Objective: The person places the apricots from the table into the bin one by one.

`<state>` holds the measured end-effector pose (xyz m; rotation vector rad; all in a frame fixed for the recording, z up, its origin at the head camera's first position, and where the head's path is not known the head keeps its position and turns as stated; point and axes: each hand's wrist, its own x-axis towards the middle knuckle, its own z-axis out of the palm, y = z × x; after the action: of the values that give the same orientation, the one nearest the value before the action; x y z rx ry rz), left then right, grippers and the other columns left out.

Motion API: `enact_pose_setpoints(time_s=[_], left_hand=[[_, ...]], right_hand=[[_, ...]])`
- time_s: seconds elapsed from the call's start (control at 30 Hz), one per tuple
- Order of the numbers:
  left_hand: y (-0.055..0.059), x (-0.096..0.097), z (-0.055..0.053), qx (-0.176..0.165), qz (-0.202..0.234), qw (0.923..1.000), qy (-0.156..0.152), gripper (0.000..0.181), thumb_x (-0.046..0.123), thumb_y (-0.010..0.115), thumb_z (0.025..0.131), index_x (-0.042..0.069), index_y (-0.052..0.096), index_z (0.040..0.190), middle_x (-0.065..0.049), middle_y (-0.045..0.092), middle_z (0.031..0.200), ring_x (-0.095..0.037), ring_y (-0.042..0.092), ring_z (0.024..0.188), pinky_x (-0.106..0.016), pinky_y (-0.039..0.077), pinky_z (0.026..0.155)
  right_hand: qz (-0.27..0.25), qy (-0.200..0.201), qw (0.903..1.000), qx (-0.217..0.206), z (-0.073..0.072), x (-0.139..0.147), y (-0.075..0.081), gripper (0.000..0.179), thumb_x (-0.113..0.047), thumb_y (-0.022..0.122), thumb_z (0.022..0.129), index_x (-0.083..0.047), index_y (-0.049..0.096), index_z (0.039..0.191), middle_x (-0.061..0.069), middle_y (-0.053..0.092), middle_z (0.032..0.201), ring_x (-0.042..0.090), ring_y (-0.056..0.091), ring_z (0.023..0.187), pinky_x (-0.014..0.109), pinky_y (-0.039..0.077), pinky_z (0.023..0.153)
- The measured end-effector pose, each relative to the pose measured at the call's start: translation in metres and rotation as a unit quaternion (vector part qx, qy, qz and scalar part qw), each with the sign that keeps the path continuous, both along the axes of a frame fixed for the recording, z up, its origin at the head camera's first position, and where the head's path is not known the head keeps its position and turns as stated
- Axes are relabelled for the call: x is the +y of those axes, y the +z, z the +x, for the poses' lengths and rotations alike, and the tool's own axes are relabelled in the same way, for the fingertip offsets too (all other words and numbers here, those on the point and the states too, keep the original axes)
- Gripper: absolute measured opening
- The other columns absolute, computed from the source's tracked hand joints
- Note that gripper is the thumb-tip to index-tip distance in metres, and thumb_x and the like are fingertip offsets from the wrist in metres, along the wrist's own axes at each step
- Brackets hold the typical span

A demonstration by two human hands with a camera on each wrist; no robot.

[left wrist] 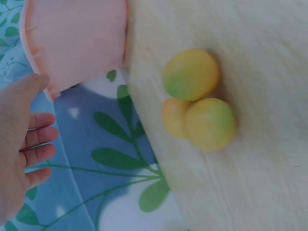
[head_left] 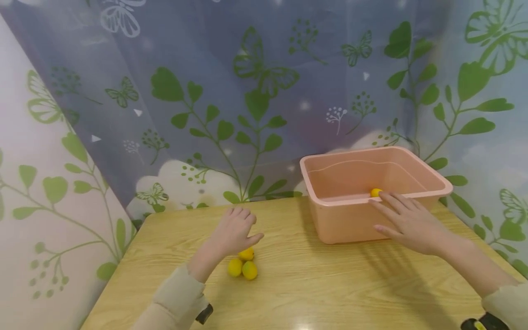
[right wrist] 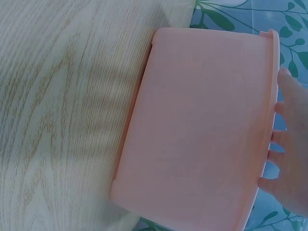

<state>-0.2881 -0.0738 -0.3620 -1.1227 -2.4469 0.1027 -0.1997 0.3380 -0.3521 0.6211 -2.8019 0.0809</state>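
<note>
Three small yellow lemons point(head_left: 249, 270) with greenish patches lie bunched on the table; the left wrist view shows these lemons point(left wrist: 211, 124) touching one another. Over the far side of the bunch hovers my left hand point(head_left: 232, 232), its fingers loosely bent and holding nothing. A peach-pink plastic tub point(head_left: 350, 224) stands at the back right. My right hand point(head_left: 410, 224) is spread at the tub's near rim with its fingers nearly straight. Just past its fingertips, inside the tub, shows another yellow fruit point(head_left: 375, 192). The near wall hides the tub's floor.
The light wood table point(head_left: 288, 293) has its back edge against a curtain point(head_left: 206, 114) printed with leaves and butterflies. Similar printed cloth hangs at both sides. The tub stands close to the right-hand cloth.
</note>
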Motion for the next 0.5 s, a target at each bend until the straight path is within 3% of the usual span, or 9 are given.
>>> enact_pose_setpoints(time_s=[0.23,0.5], left_hand=[[-0.019,-0.014,0.009,0.027,-0.048,0.9985,0.004,0.04,0.047,0.065,0.081,0.008,0.063,0.089,-0.003,0.057,0.086,-0.021,0.05,0.08,-0.035,0.042,0.076],[-0.037,-0.027,0.018,-0.012,-0.074,0.997,0.017,0.045,0.048,0.063,0.081,0.006,0.063,0.096,-0.005,0.057,0.092,-0.022,0.052,0.085,-0.038,0.043,0.081]], right_hand=[[-0.014,-0.001,0.9998,-0.013,0.002,-0.001,-0.001,0.062,-0.043,0.049,0.094,-0.004,0.037,0.14,0.025,0.026,0.144,0.045,0.023,0.129,0.059,0.019,0.1],[-0.007,0.007,0.9999,0.005,-0.001,0.0,-0.001,0.062,-0.041,0.051,0.093,-0.004,0.037,0.14,0.025,0.028,0.143,0.045,0.025,0.128,0.058,0.021,0.1]])
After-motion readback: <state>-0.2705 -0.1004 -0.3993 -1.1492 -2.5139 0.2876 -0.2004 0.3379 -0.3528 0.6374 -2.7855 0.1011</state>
